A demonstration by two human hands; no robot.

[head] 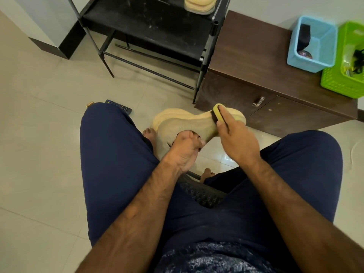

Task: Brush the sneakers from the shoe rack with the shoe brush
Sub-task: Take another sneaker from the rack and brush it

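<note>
Left hand (185, 148) grips the tan sneaker (189, 123) from below, sole tilted away, above the floor between the knees; right hand (236, 134) clamps the yellow brush (217, 113) against its heel-side sole.

The left hand (185, 149) grips a beige sneaker (183, 123) between the knees. The right hand (239, 138) holds a yellow brush (217, 113) against the sneaker. Behind stand a black shoe rack (149, 26) with another sneaker (199, 4) and a brown cabinet (246, 52) carrying a blue basket (307, 64) and a green basket (340, 83).
</note>
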